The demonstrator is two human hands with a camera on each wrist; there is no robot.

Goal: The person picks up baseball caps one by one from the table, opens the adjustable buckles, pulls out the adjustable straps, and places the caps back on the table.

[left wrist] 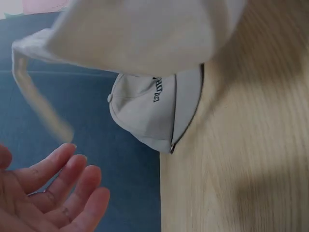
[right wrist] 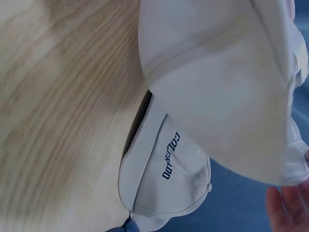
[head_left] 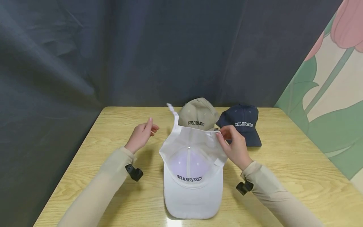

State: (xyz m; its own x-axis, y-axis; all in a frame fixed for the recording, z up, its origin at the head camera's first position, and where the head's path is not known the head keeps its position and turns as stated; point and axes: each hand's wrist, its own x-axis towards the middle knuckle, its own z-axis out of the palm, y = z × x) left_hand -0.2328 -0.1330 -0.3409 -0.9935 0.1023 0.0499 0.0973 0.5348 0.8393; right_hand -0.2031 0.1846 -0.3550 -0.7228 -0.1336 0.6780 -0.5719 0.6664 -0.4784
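A white cap stands in front of me, brim toward me and its inside facing up. Backwards COLORADO lettering shows through its front panel. My right hand pinches the cap's back edge beside a small metal buckle. From the other side of the back opening, a loose white strap sticks up. My left hand is to the left of the strap, holding nothing. In the left wrist view, its fingers are loosely extended just below the strap's blurred end.
Behind the white cap sits a beige COLORADO cap, partly hidden. A navy COLORADO cap lies to its right. All are on a wooden table, with a dark curtain along the back and a flower-patterned panel at right.
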